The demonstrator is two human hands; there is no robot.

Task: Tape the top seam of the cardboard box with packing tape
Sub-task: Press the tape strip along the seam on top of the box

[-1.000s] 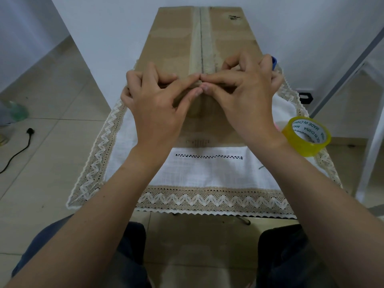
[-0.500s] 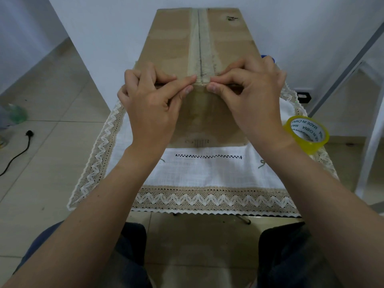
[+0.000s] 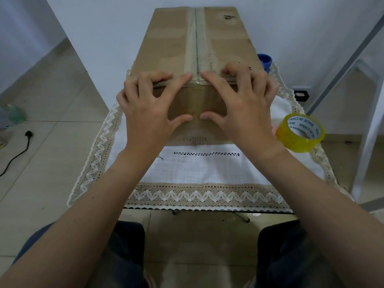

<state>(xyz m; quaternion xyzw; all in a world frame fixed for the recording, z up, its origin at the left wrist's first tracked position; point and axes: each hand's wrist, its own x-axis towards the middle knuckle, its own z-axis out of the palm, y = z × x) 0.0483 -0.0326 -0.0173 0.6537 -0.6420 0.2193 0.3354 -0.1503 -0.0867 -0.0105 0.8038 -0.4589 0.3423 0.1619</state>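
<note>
a long rectangular cardboard box (image 3: 172,44) of matte brown corrugated board lies on a white woven tablecloth (image 3: 207,169) edged with beige zigzag lace. its long axis runs from 6 o'clock to 12 o'clock, the far end near the white wall (image 3: 104,28). a glossy, slightly wrinkled strip of clear tape (image 3: 196,38) covers the top seam along that same axis and folds over the near edge onto the front face.

the left hand (image 3: 149,109) and right hand (image 3: 241,104) are spread flat, grasping nothing: index fingers press the tape at the top edge either side of the seam, thumbs press it against the front face, their tips close together.

at 3 o'clock from the hands, a round roll of yellowish packing tape (image 3: 300,133) with a white printed core sits on the cloth, apart from the box. a blue round object (image 3: 265,60) peeks out at the box's right side.
</note>
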